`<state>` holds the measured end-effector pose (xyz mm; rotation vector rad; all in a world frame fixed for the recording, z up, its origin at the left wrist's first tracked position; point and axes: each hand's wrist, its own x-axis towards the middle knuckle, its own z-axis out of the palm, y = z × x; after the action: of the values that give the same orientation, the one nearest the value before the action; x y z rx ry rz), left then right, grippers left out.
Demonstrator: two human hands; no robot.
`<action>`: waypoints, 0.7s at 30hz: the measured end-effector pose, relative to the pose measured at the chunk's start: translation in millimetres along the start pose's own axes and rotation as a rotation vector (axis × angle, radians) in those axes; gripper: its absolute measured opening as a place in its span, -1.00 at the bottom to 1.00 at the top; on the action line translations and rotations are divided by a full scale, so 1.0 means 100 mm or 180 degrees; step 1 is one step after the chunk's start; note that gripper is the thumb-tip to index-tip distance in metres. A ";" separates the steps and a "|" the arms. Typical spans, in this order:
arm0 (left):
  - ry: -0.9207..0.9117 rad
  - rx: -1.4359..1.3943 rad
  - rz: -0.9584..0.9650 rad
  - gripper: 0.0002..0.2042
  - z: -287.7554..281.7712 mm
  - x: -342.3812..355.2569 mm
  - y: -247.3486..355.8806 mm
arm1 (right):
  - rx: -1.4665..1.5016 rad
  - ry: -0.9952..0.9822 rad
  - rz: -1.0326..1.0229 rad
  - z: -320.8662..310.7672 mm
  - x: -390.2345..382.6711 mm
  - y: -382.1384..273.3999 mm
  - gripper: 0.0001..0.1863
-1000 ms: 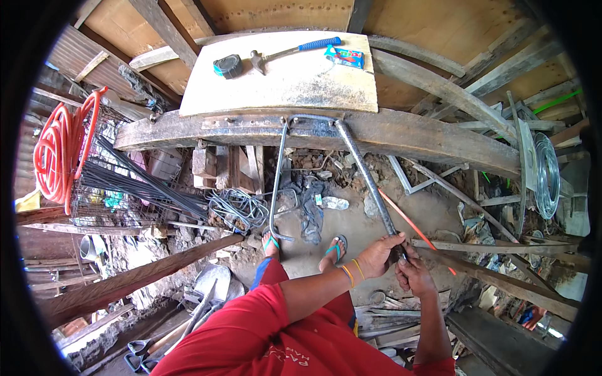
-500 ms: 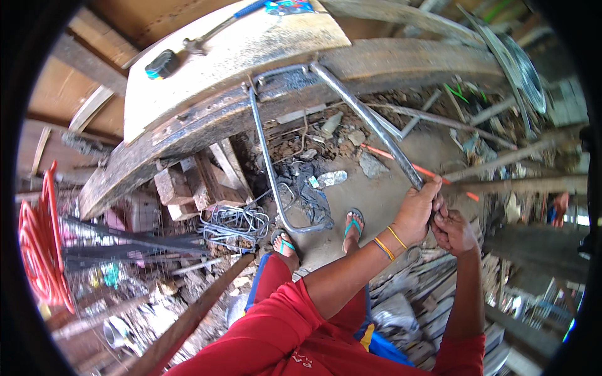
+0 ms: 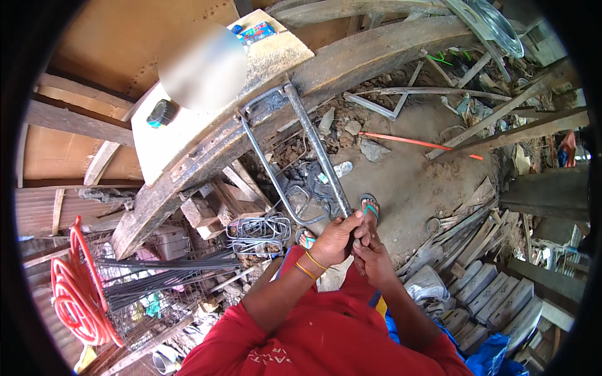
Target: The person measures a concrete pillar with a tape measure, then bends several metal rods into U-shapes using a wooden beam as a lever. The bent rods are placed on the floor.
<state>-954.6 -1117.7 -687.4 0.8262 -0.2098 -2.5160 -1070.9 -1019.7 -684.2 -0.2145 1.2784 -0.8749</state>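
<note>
A long dark metal bar (image 3: 318, 150) runs from the wooden beam (image 3: 382, 51) down toward my body. My left hand (image 3: 337, 238) is closed around its near end. Just beside it, my right hand (image 3: 375, 258) is closed with its fingers curled at the same end, partly hidden. The bar's far end meets a bent steel rod (image 3: 266, 161) at the beam's edge. From there the rod's long leg hangs toward the ground and hooks back near my feet. Several rectangular bent rod frames (image 3: 258, 235) lie heaped below the beam.
A tape measure (image 3: 162, 113) and a blue packet (image 3: 256, 32) rest on a pale board (image 3: 282, 45) behind the beam. Coiled orange hose (image 3: 78, 301) hangs at left, near straight black rods (image 3: 169, 274). Concrete blocks (image 3: 492, 291) are stacked at right; an orange rod (image 3: 414, 143) lies on the ground.
Both hands have swung the bar leftward and closer to my body, nearer the rod's long leg. The view has shifted too, and a blurred patch now covers part of the board.
</note>
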 end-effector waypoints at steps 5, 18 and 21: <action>0.0087 0.1344 0.0665 -0.54 -0.20 -0.35 -0.03 | -0.0083 -0.0645 0.0209 -0.26 -0.03 -0.24 -0.70; 0.0558 0.0150 0.1418 -0.82 -0.37 -1.18 0.48 | 0.1102 -0.2591 0.0907 -0.22 -0.72 -1.04 -0.53; 0.0708 0.0268 0.1137 -0.70 -0.36 -1.19 0.71 | 0.0554 -0.2074 0.0604 -0.05 -0.78 -1.23 -0.51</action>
<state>-821.5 -1121.8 -634.7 0.9969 -0.3562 -2.0790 -1132.2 -1048.2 -555.0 -0.2126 0.6009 -0.6687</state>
